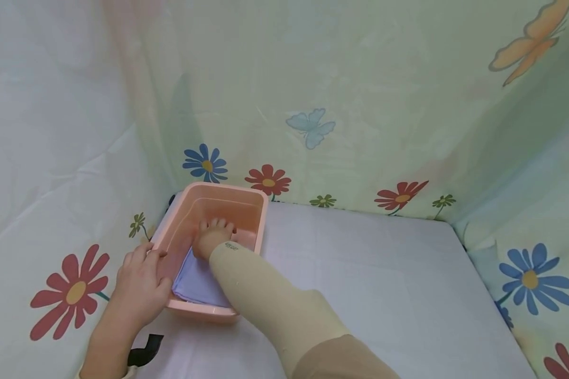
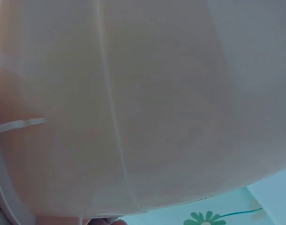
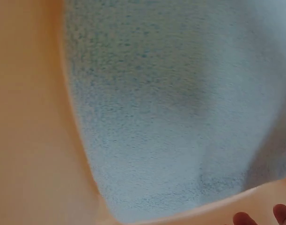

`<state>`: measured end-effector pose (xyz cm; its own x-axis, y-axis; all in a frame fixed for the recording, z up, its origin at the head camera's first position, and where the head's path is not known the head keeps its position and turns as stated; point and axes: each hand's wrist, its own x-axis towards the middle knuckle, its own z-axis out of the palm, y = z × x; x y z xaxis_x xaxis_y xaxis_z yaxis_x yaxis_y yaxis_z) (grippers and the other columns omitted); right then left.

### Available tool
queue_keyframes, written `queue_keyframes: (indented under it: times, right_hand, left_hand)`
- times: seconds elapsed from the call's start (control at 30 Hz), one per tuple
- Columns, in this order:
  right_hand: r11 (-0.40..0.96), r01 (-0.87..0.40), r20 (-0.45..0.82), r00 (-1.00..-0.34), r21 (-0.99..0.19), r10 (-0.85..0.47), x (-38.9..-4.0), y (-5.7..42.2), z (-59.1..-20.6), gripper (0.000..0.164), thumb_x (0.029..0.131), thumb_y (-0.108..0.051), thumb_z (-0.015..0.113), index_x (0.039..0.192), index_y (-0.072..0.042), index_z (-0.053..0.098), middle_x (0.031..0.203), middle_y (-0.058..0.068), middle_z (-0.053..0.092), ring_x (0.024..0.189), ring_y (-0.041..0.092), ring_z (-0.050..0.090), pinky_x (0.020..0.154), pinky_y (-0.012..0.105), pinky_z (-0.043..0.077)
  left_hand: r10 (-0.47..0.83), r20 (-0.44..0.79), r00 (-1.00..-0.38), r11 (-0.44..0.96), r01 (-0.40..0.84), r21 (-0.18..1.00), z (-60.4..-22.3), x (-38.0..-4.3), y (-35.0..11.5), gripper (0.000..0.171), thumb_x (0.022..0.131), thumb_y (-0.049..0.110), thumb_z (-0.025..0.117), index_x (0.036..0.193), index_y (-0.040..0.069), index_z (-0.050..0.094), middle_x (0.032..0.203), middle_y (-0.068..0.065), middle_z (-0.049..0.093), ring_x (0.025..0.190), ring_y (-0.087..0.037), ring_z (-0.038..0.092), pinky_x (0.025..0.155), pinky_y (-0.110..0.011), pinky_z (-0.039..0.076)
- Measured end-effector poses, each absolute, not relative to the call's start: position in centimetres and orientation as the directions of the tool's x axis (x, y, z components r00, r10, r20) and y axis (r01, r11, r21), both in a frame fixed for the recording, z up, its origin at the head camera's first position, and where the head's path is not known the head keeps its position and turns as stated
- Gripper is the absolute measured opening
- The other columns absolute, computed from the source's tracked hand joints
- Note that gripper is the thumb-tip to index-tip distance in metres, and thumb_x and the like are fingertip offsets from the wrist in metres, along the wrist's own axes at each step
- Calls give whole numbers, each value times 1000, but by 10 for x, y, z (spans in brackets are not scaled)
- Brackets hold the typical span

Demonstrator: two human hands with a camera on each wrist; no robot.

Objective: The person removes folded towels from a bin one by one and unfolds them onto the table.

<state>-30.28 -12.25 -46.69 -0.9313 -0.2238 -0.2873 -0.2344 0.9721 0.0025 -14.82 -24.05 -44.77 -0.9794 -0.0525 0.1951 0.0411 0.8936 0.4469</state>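
Note:
A pink plastic bin (image 1: 262,223) stands at the left of the table, with a folded lavender cloth (image 1: 196,281) lying flat inside it. My left hand (image 1: 139,287) holds the bin's left rim near the front corner, its thumb and fingers at the edge. Inside the bin, my right hand (image 1: 213,237) reaches past the cloth's far edge with fingers spread and nothing held. Close up in the right wrist view, the fuzzy cloth (image 3: 171,117) looks bluish, with two fingertips (image 3: 243,219) below it. The bin's pale wall (image 2: 166,103) fills most of the left wrist view.
A table with a pale cover (image 1: 370,273) extends to the right of the bin. Printed curtains (image 1: 360,105) with flowers and butterflies enclose its back and sides. Part of a black strap-like object (image 1: 147,351) shows beside my left wrist.

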Motion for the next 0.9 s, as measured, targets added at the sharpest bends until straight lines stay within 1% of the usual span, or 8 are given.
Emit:
queue_keyframes:
  times: [0.13, 0.23, 0.37, 0.47, 0.57, 0.67, 0.8, 0.9]
  right_hand:
    - [978, -206, -289, -936, -8, -200, -300, -125, -475, 51, 110, -52, 41, 157, -35, 43, 148, 3, 50, 136, 30, 45, 115, 57, 41]
    - [980, -199, -307, -933, 0, -189, -297, -126, -475, 51, 109, -51, 41, 158, -35, 42, 147, 4, 50, 137, 31, 45, 116, 57, 40]
    - [975, -219, -330, -923, 35, -196, -298, -129, -476, 54, 106, -50, 45, 159, -38, 41, 147, 3, 50, 136, 29, 46, 116, 55, 39]
    - [975, -219, -334, -922, 33, -196, -304, -133, -485, 58, 102, -49, 54, 158, -39, 42, 147, 2, 51, 135, 29, 46, 115, 58, 38]
    - [977, -210, -342, -921, 35, -186, -310, -136, -497, 59, 99, -49, 58, 156, -39, 44, 147, 3, 51, 136, 31, 45, 115, 61, 37]
    - [974, -218, -375, -909, 63, -179, -312, -137, -503, 61, 100, -49, 57, 158, -37, 42, 150, 5, 50, 138, 31, 45, 114, 60, 40]
    - [965, -234, -409, -897, 114, -170, -318, -141, -513, 63, 99, -51, 58, 158, -38, 40, 152, 2, 50, 137, 29, 47, 112, 57, 43]
    - [963, -244, -418, -891, 115, -176, -315, -141, -510, 65, 98, -51, 59, 159, -38, 39, 153, 1, 50, 137, 28, 47, 115, 57, 42]
  left_hand:
    - [-51, 199, -979, 892, 45, 451, -448, -148, -239, 60, 87, 14, 74, 142, -3, 59, 156, -30, 43, 132, -50, 44, 98, -79, 51]
    - [-53, 196, -979, 891, 43, 452, -448, -147, -239, 60, 87, 14, 73, 143, -2, 59, 157, -30, 43, 133, -50, 43, 100, -80, 50]
    - [-55, 180, -982, 891, 33, 452, -448, -147, -241, 61, 88, 15, 73, 144, -1, 58, 158, -30, 42, 134, -50, 42, 100, -80, 50]
    - [-57, 170, -984, 892, 26, 451, -448, -147, -242, 61, 88, 15, 73, 144, -1, 58, 157, -30, 42, 134, -51, 42, 98, -80, 50]
    - [-60, 169, -984, 891, 24, 454, -448, -146, -243, 61, 88, 15, 73, 144, -1, 58, 157, -30, 42, 134, -50, 42, 98, -79, 51]
    - [-58, 163, -985, 886, 24, 462, -449, -147, -244, 60, 89, 16, 72, 145, -1, 58, 157, -30, 42, 135, -50, 41, 99, -80, 49]
    - [-56, 167, -984, 883, 29, 469, -449, -147, -243, 58, 89, 16, 71, 144, -1, 58, 157, -30, 43, 135, -50, 42, 101, -81, 47]
    - [-55, 168, -984, 881, 31, 472, -449, -147, -243, 58, 89, 15, 71, 144, 0, 59, 157, -29, 43, 136, -50, 42, 102, -81, 46]
